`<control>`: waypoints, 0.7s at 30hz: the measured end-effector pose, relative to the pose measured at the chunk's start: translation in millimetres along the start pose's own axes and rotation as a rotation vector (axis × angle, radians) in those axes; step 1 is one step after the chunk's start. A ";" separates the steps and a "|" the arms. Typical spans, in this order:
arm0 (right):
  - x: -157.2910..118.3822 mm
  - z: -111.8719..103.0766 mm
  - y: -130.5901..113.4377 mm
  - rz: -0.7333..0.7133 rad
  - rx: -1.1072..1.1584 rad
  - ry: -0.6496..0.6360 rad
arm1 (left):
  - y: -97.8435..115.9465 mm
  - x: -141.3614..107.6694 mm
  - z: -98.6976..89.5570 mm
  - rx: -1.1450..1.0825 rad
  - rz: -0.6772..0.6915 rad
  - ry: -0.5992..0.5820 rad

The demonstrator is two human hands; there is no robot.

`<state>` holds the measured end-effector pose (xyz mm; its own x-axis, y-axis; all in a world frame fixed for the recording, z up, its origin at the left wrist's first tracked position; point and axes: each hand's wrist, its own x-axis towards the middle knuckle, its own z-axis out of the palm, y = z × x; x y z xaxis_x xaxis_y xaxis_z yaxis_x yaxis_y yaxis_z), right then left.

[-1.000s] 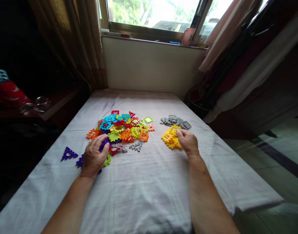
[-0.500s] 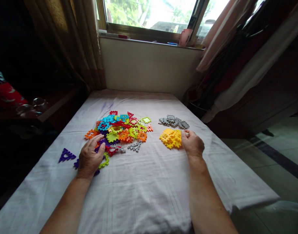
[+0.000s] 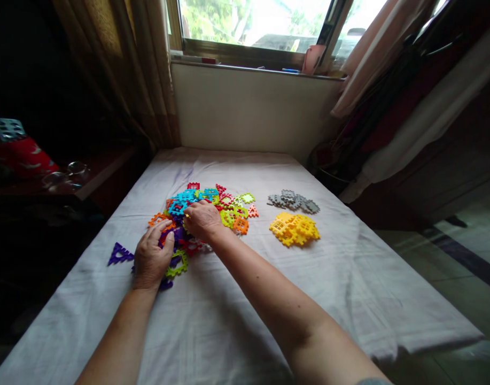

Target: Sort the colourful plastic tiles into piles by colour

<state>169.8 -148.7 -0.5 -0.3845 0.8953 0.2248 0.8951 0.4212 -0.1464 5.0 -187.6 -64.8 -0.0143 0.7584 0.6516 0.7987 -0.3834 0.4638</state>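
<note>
My right hand (image 3: 204,218) reaches across into a mixed pile of interlocking plastic building pieces (image 3: 227,218), fingers pinched on a yellow building piece (image 3: 187,215) that barely shows. Beside it my left hand (image 3: 152,258) rests on the pile's near left edge, fingers bent but apart, over purple pieces. A lime-green square frame (image 3: 184,263) lies by its thumb. To its left is a purple triangle piece (image 3: 119,253). On the right, a heap of yellow pieces (image 3: 296,229) sits in front of a heap of grey pieces (image 3: 293,200).
A pale cloth (image 3: 245,315) covers the table. Behind stands a wall below a window, with a pink cup (image 3: 312,59) on its sill. Glasses (image 3: 66,175) and a red patterned thing (image 3: 22,158) lie on a side surface at left. Clothes (image 3: 389,149) hang at right.
My right hand has left the yellow heap and moved left into the mixed pile, closing its fingers there. The left hand stays over the purple pieces. The view has shifted slightly.
</note>
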 end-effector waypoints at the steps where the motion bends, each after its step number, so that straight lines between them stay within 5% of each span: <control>1: 7.4 1.7 -3.1 0.026 -0.021 -0.021 | -0.5 0.3 0.0 0.003 -0.001 0.008; 10: 33.4 16.0 -12.5 0.165 -0.084 -0.092 | 0.9 1.7 -2.0 0.016 0.020 0.039; 21: -2.2 -4.2 4.8 0.200 0.119 0.045 | -0.1 0.5 0.9 0.006 0.052 0.057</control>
<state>175.9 -149.3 2.3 -0.1892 0.9564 0.2225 0.9186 0.2525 -0.3040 5.5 -186.7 -65.0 -0.0072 0.7062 0.7079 0.8027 -0.4181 0.4253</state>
